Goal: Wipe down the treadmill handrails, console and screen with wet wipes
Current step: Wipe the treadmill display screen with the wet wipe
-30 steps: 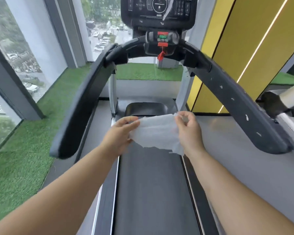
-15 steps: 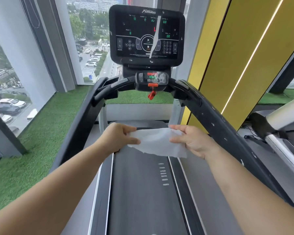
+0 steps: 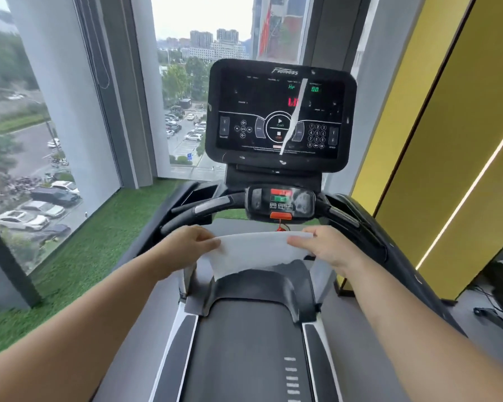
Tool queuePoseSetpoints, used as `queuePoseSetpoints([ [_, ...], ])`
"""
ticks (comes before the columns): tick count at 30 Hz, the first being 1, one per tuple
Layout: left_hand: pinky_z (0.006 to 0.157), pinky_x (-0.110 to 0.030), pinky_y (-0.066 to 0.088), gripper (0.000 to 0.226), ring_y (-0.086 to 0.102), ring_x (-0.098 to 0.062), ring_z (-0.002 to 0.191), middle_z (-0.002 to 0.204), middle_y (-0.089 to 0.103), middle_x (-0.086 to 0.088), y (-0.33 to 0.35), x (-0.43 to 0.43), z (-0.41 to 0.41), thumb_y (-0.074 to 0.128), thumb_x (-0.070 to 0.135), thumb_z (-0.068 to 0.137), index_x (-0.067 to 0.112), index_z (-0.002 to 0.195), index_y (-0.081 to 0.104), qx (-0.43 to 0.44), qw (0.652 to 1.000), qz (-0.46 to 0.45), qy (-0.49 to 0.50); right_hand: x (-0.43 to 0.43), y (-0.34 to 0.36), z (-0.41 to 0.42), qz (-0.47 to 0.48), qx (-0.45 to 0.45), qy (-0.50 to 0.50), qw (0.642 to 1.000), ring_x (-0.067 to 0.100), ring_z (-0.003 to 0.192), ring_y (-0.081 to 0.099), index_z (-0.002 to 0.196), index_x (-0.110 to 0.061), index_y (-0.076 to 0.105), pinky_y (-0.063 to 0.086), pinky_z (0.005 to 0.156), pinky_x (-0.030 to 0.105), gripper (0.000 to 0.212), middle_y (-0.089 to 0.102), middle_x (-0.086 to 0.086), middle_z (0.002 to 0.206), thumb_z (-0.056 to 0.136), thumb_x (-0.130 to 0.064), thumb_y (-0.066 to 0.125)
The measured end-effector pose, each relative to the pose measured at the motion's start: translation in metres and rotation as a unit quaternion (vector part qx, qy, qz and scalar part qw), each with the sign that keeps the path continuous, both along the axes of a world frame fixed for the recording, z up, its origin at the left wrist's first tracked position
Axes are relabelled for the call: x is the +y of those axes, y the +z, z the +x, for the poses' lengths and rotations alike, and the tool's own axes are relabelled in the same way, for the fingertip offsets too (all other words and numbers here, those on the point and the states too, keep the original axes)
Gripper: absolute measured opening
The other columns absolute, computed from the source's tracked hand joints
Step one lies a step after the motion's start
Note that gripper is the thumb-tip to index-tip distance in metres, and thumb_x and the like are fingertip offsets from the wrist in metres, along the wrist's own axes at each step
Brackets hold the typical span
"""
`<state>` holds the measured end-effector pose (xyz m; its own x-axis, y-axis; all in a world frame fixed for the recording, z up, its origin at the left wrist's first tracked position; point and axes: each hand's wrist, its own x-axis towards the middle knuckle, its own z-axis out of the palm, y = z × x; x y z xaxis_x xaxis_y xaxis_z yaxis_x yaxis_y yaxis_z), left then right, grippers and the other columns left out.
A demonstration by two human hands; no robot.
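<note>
A white wet wipe (image 3: 253, 250) is stretched flat between my hands, just below the treadmill's crossbar. My left hand (image 3: 186, 245) pinches its left edge and my right hand (image 3: 328, 250) pinches its right edge. Above them the black console screen (image 3: 279, 111) shows lit digits, with a thin white strip hanging across its face. A small control panel (image 3: 279, 203) with red and green buttons sits on the crossbar. The left handrail (image 3: 163, 227) and right handrail (image 3: 369, 227) run back on either side of my arms.
The treadmill belt (image 3: 244, 352) lies under my arms. Green artificial turf (image 3: 79, 256) and tall windows are on the left. A yellow wall panel (image 3: 447, 140) stands on the right, with part of another machine at the far right edge.
The view has tilted upward, bringing the whole console into sight. Both hands have raised the wipe toward the crossbar and pulled it out wider and flatter.
</note>
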<state>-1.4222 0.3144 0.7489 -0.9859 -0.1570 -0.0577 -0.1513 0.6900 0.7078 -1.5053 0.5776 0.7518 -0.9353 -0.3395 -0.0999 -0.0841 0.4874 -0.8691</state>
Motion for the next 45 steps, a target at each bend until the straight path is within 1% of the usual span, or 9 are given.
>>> queuePoseSetpoints([
  [4, 0.062, -0.02, 0.054, 0.015, 0.063, -0.008, 0.062, 0.076, 0.064, -0.004, 0.003, -0.018, -0.046, 0.051, 0.014, 0.097, 0.007, 0.091, 0.063, -0.034, 0.956, 0.291, -0.003, -0.031, 0.002, -0.048, -0.159, -0.123, 0.003, 0.98, 0.03, 0.107, 0.063, 0.109, -0.001, 0.064, 0.043, 0.103, 0.046, 0.035, 0.068, 0.016, 0.113, 0.083, -0.023, 0.07],
  [10, 0.098, -0.03, 0.046, 0.069, 0.059, -0.01, 0.109, 0.119, 0.062, 0.007, -0.009, -0.042, -0.134, 0.079, 0.058, 0.056, 0.027, 0.114, 0.058, -0.127, 0.974, 0.112, -0.153, -0.071, 0.005, -0.098, -0.224, -0.134, 0.066, 0.963, 0.023, 0.083, 0.065, 0.111, 0.003, 0.06, 0.052, 0.073, 0.033, 0.042, 0.068, 0.015, 0.095, 0.079, -0.025, 0.064],
  [15, 0.099, -0.012, 0.037, 0.065, 0.046, 0.0, 0.126, 0.133, 0.055, 0.016, -0.015, -0.013, -0.181, 0.08, 0.031, 0.072, 0.031, 0.13, 0.049, -0.093, 0.92, 0.217, -0.311, -0.085, 0.019, -0.136, -0.189, -0.125, 0.13, 0.965, 0.011, 0.068, 0.064, 0.095, -0.008, 0.061, 0.051, 0.059, 0.021, 0.013, 0.067, 0.002, 0.077, 0.088, -0.019, 0.059],
  [21, 0.072, -0.026, 0.051, 0.019, 0.066, -0.016, 0.075, 0.081, 0.071, -0.001, -0.023, -0.003, -0.224, 0.076, 0.034, 0.073, 0.015, 0.076, 0.073, -0.056, 0.945, 0.275, -0.169, -0.078, 0.021, -0.197, -0.145, -0.045, 0.125, 0.98, 0.013, 0.074, 0.065, 0.085, -0.013, 0.068, 0.052, 0.066, 0.022, 0.011, 0.071, -0.001, 0.077, 0.086, -0.023, 0.064],
  [28, 0.073, -0.033, 0.047, 0.014, 0.061, -0.02, 0.078, 0.087, 0.069, -0.006, 0.0, -0.001, -0.267, 0.061, 0.03, 0.091, 0.02, 0.094, 0.069, 0.034, 0.969, 0.244, 0.038, -0.09, 0.04, -0.251, -0.106, 0.163, 0.15, 0.969, 0.006, 0.065, 0.053, 0.084, -0.008, 0.07, 0.043, 0.066, 0.023, 0.029, 0.06, -0.007, 0.066, 0.083, -0.037, 0.066],
  [33, 0.081, -0.04, 0.055, 0.023, 0.068, -0.022, 0.079, 0.092, 0.073, -0.009, 0.013, -0.018, -0.278, 0.051, 0.006, 0.094, 0.016, 0.103, 0.07, 0.038, 0.902, 0.425, 0.069, -0.11, 0.042, -0.26, -0.035, 0.068, 0.291, 0.954, 0.004, 0.081, 0.062, 0.092, -0.016, 0.077, 0.04, 0.076, 0.014, 0.07, 0.074, -0.003, 0.088, 0.073, -0.071, 0.037],
  [38, 0.069, -0.029, 0.05, 0.039, 0.06, -0.016, 0.072, 0.087, 0.067, -0.008, 0.019, -0.042, -0.299, 0.034, -0.006, 0.094, 0.013, 0.087, 0.068, 0.044, 0.923, 0.379, 0.053, -0.14, 0.027, -0.296, -0.084, 0.095, 0.134, 0.983, 0.004, 0.092, 0.061, 0.1, -0.026, 0.067, 0.046, 0.085, 0.026, 0.019, 0.069, -0.009, 0.097, 0.09, -0.04, 0.06],
  [41, 0.076, -0.032, 0.047, 0.04, 0.057, -0.02, 0.08, 0.09, 0.064, -0.01, 0.027, -0.059, -0.315, 0.03, -0.003, 0.095, 0.011, 0.086, 0.066, 0.047, 0.923, 0.383, 0.005, -0.163, 0.019, -0.316, -0.15, -0.076, 0.169, 0.971, 0.016, 0.105, 0.062, 0.135, -0.017, 0.045, 0.049, 0.094, 0.033, 0.066, 0.062, 0.001, 0.121, 0.079, -0.043, 0.068],
  [45, 0.073, -0.029, 0.054, 0.034, 0.063, -0.02, 0.082, 0.09, 0.066, -0.01, 0.04, -0.091, -0.34, 0.03, 0.011, 0.098, 0.008, 0.091, 0.064, 0.043, 0.917, 0.393, -0.053, -0.2, 0.012, -0.328, -0.211, -0.184, 0.191, 0.941, 0.02, 0.092, 0.064, 0.115, -0.016, 0.061, 0.05, 0.085, 0.036, 0.049, 0.066, 0.003, 0.104, 0.073, -0.042, 0.066],
])
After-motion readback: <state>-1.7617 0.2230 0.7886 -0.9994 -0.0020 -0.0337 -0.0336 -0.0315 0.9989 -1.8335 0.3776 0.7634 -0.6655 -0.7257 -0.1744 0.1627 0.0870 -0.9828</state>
